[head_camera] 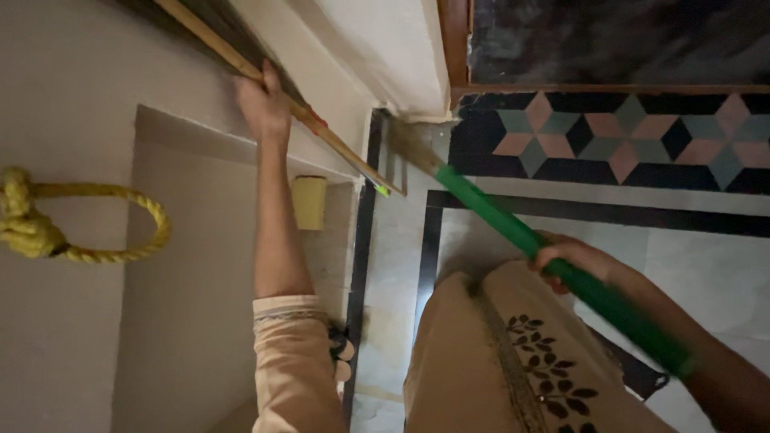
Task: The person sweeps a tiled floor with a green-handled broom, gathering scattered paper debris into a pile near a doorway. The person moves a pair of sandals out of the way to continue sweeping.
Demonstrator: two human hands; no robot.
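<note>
- Right now the broom (561,269) is running diagonally from the lower right of the frame up to the middle, its green handle leading to blurred bristles (409,144) that are pressing into the corner where the patterned floor (626,136) meets the white wall (377,48).
- The right hand (573,261) is wrapping its fingers closed around the green handle at about mid-length; the grip looks one-handed, so the handle could be twisting or slipping if the bristles catch in the corner.
- The left hand (263,104), in the upper left, is closing its fingers over a wooden stick (321,128) that is leaning along the wall; if that hold loosens, the stick could be sliding down towards the floor and the broom head.
- A yellow cup-like thing (310,202) is sitting on the ledge just below the stick and could be getting knocked off.
- A yellow rope (88,216) is hanging at the far left, well apart.
</note>
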